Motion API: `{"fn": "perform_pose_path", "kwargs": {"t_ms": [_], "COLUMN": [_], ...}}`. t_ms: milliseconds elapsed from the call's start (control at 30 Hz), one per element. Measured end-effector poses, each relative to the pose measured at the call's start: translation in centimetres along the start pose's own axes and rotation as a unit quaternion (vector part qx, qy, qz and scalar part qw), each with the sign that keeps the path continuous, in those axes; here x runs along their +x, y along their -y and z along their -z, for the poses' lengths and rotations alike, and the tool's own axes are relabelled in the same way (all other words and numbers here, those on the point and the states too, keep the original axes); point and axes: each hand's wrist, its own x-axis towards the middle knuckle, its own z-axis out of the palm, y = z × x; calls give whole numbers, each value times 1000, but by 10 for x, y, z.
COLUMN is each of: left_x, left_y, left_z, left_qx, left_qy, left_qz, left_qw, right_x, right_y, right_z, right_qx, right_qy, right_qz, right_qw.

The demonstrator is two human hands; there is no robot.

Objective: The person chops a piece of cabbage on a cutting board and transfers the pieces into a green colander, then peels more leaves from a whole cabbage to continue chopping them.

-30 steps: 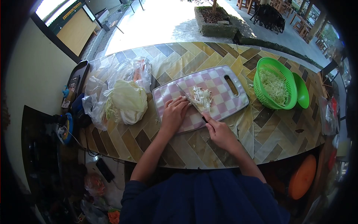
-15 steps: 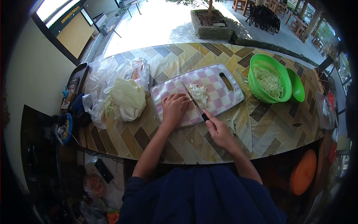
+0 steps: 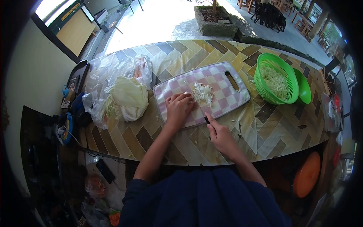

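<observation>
On the pink-and-white checked cutting board (image 3: 223, 75), my left hand (image 3: 179, 109) has its fingers curled down at a small piece of cabbage, mostly hidden beneath the fingertips. My right hand (image 3: 222, 139) is wrapped round the black handle of a knife (image 3: 207, 120); its blade is hard to make out beside the left fingers. Shredded cabbage (image 3: 203, 94) lies in a small heap just right of those fingers. A larger cabbage (image 3: 129, 99) sits left of the board, by a clear plastic bag (image 3: 95, 104).
To the right, a green basket (image 3: 258, 84) holds shredded cabbage, with a green bowl (image 3: 303, 89) against it. A dark tray (image 3: 80, 73) stands at the table's left edge. Below on the right is an orange round object (image 3: 307, 174). The wood-patterned tabletop (image 3: 166, 149) carries stray shreds.
The knife has shifted slightly and its blade shows far less clearly than before. My left hand stays on the board, its fingers slightly to the right. The whole view has tilted a little.
</observation>
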Motion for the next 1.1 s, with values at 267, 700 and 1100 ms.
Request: {"fn": "perform_pose_path", "kwargs": {"t_ms": [267,700,1100], "left_x": [1,-1,0], "left_y": [-2,4,4], "left_z": [1,-5,-6], "left_qx": [-11,-27,-31], "left_qy": [8,-2,-6], "left_qz": [14,12,17], "left_qw": [1000,1000,999], "right_x": [19,1,-8], "right_y": [-21,-15,-1], "right_z": [-12,3,-10], "right_qx": [16,7,26], "right_qy": [-23,-26,-30], "right_qz": [41,-19,8], "right_qw": [999,999,999]}}
